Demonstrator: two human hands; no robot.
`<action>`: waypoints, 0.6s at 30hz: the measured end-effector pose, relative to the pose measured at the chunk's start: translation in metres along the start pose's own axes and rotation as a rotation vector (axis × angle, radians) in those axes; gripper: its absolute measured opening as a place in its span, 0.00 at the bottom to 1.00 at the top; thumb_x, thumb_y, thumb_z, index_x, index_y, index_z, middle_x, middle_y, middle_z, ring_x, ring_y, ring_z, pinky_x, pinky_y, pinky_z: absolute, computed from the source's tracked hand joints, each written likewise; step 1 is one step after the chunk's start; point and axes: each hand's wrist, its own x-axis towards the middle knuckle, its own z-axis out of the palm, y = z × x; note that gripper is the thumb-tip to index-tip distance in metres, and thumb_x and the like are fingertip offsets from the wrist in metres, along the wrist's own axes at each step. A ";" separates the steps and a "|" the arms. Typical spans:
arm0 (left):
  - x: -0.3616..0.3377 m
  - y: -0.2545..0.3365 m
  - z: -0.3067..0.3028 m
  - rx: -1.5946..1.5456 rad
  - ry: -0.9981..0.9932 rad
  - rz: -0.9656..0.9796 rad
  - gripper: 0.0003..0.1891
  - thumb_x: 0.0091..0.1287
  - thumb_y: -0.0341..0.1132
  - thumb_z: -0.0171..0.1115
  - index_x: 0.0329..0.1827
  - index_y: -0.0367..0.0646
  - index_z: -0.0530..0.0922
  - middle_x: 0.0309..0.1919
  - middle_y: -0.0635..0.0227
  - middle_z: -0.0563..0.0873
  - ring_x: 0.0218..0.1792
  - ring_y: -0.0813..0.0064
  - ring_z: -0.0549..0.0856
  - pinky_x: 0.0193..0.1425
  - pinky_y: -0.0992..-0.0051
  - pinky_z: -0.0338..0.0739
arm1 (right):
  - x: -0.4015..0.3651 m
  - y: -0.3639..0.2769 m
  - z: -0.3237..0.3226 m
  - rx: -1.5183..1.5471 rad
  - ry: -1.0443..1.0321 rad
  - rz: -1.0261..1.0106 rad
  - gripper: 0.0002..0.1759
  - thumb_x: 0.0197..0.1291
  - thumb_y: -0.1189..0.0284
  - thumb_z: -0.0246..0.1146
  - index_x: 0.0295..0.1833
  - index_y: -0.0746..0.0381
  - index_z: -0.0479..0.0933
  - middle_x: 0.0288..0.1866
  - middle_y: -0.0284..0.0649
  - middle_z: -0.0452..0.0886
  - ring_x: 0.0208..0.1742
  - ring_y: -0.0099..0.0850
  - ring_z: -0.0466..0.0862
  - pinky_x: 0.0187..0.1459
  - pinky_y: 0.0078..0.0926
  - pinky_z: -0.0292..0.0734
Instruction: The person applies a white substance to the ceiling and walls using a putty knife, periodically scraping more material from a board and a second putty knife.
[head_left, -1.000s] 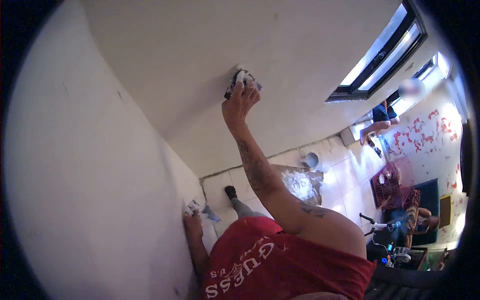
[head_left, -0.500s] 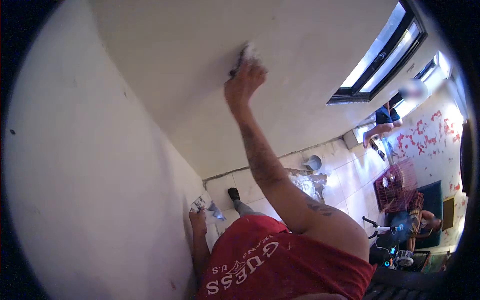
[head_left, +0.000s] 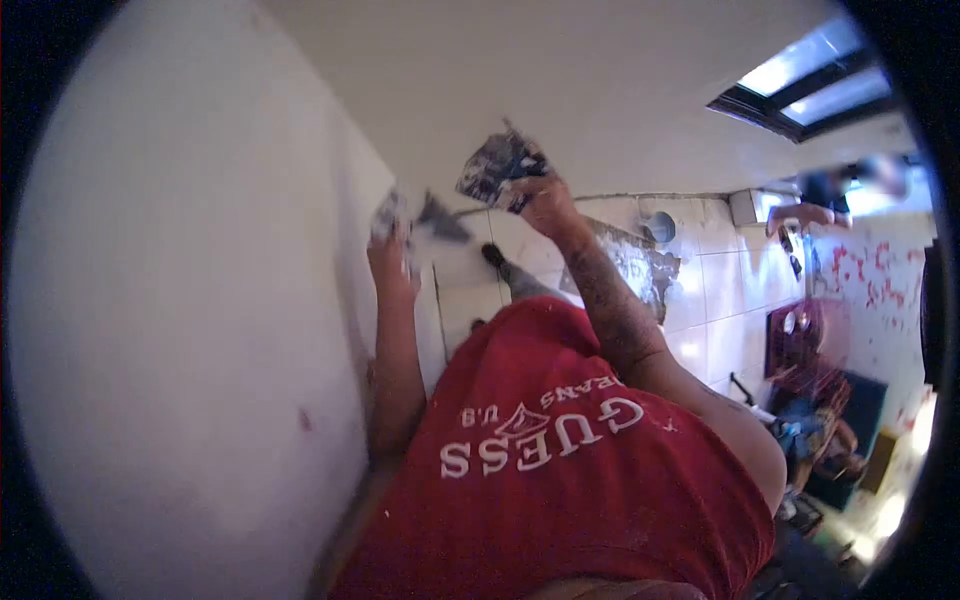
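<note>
Red shirt [head_left: 560, 470], white lettering; white wall [head_left: 180, 300]; dark-blue-and-white rag [head_left: 497, 168].

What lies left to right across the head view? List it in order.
White wall → left hand gripping a small scrap → patterned rag in the right hand → grey bucket → window.

Just one feed on my end: the head cam, fisheye, black ring round the edge. It's tipped steeply down over the red T-shirt with white lettering [head_left: 560, 470], super close to it. Above the shirt are the left hand [head_left: 390, 265] and the right hand [head_left: 545, 200], which grips a crumpled dark-and-white sheet [head_left: 497, 165], both blurry. The white plaster wall [head_left: 180, 300] is left of the shirt, the white tiled floor [head_left: 720, 290] beyond it.
</note>
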 end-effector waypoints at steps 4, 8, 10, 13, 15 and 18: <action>0.026 0.063 -0.020 0.116 0.196 0.237 0.24 0.45 0.30 0.59 0.49 0.41 0.68 0.45 0.61 0.73 0.51 0.65 0.70 0.51 0.65 0.68 | -0.020 -0.039 -0.007 0.402 -0.094 0.023 0.35 0.41 0.89 0.48 0.60 0.63 0.54 0.57 0.46 0.64 0.56 0.38 0.67 0.56 0.31 0.63; 0.043 0.124 -0.024 -1.651 0.231 -0.551 0.13 0.52 0.25 0.53 0.42 0.41 0.71 0.36 0.63 0.77 0.39 0.69 0.79 0.40 0.66 0.77 | -0.012 -0.067 -0.004 -0.066 -0.225 -0.298 0.36 0.30 0.92 0.43 0.55 0.66 0.61 0.56 0.48 0.62 0.61 0.37 0.61 0.59 0.28 0.57; 0.046 0.129 -0.017 -1.556 0.296 -0.460 0.11 0.51 0.24 0.53 0.39 0.40 0.71 0.31 0.63 0.78 0.31 0.69 0.81 0.33 0.69 0.79 | -0.012 -0.008 -0.012 -0.178 -0.221 -0.329 0.41 0.27 0.94 0.42 0.57 0.64 0.58 0.59 0.52 0.56 0.61 0.46 0.57 0.59 0.34 0.58; 0.057 0.132 -0.015 -1.518 0.236 -0.537 0.10 0.52 0.24 0.54 0.39 0.40 0.71 0.32 0.63 0.78 0.32 0.70 0.80 0.34 0.70 0.78 | -0.003 0.022 -0.035 -0.464 -0.364 -0.289 0.39 0.26 0.94 0.42 0.55 0.66 0.60 0.56 0.51 0.59 0.60 0.46 0.59 0.60 0.33 0.57; 0.057 0.128 -0.004 -1.523 0.232 -0.456 0.10 0.52 0.25 0.54 0.38 0.41 0.72 0.31 0.65 0.78 0.31 0.72 0.80 0.33 0.72 0.76 | -0.008 0.045 -0.057 -0.585 -0.496 -0.197 0.37 0.28 0.94 0.44 0.54 0.67 0.61 0.54 0.49 0.61 0.60 0.41 0.60 0.59 0.32 0.57; 0.066 0.120 0.009 -1.437 0.162 -0.560 0.10 0.50 0.27 0.57 0.37 0.45 0.74 0.29 0.71 0.78 0.30 0.75 0.77 0.31 0.75 0.71 | -0.001 0.080 -0.086 -0.487 -0.387 -0.063 0.38 0.27 0.94 0.43 0.54 0.66 0.61 0.56 0.50 0.61 0.61 0.44 0.60 0.60 0.32 0.57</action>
